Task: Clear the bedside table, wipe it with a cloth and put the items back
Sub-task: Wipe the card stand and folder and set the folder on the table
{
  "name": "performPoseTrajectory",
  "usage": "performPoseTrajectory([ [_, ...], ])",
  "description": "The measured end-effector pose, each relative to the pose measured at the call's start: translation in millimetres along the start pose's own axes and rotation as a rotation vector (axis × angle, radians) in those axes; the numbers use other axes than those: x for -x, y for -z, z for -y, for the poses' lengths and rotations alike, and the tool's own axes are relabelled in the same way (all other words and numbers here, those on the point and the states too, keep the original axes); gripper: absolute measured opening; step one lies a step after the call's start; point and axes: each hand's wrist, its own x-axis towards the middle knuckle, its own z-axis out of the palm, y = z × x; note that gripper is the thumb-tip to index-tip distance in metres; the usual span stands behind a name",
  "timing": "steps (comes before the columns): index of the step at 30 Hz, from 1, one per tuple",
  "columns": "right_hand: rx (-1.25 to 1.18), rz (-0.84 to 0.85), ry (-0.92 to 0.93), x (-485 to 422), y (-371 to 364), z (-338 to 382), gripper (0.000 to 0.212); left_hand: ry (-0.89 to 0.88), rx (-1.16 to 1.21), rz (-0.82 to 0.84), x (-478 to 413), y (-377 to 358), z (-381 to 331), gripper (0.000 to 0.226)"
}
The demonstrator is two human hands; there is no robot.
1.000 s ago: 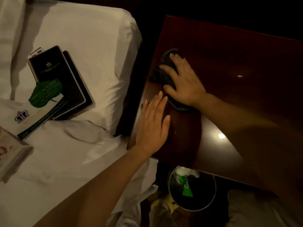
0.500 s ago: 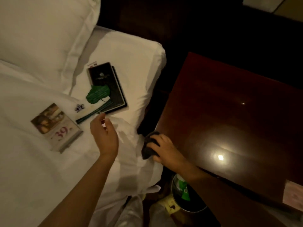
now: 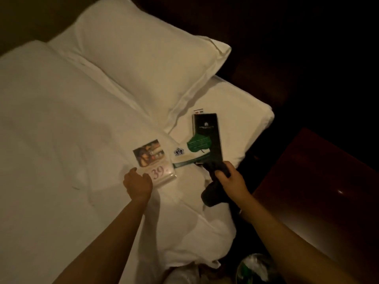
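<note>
White bed is carrying the card and folder; your left hand is curling at the card, grip unclear. Your right hand is clutching the cloth beside the dark table.

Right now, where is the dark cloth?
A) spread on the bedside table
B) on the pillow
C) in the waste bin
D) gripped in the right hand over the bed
D: the right hand grips the dark cloth above the white bed.
</note>
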Motion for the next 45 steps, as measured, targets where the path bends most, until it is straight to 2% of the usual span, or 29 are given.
performPoseTrajectory([
  [5,0.007,-0.015,-0.038,-31,-23,29,0.028,0.102,-0.053,0.235,-28,-5,-8,0.042],
  [8,0.027,-0.041,-0.024,-46,-36,35,0.028,0.197,0.050,0.243,-39,-15,-13,0.042],
  [11,0.039,-0.076,0.004,-55,-49,42,0.025,0.254,0.138,0.210,-46,-17,-12,0.034],
  [14,0.103,-0.056,0.068,-58,-65,58,0.027,0.191,0.227,0.181,-43,-5,-17,0.025],
  [18,0.290,0.051,0.238,-49,-97,92,0.038,-0.018,0.352,0.054,-25,32,-32,0.012],
  [21,0.477,0.099,0.407,-38,-125,120,0.051,-0.096,0.483,0.136,-7,59,-56,0.019],
  [24,0.613,0.048,0.542,-37,-132,145,0.051,-0.087,0.636,0.276,5,82,-84,0.021],
  [28,0.617,-0.051,0.567,-51,-101,175,0.047,-0.077,0.770,0.321,19,99,-111,0.018],
  [32,0.601,-0.228,0.454,-51,-72,204,0.048,-0.146,0.844,0.355,40,110,-140,0.015],
  [34,0.658,-0.289,0.458,-38,-62,215,0.049,-0.194,0.854,0.354,46,118,-155,0.019],
  [40,0.770,-0.238,0.709,1,-40,233,0.046,-0.294,0.812,0.390,69,133,-187,0.030],
  [45,0.668,-0.300,0.686,-3,4,254,0.043,-0.386,0.766,0.404,100,139,-203,0.017],
])
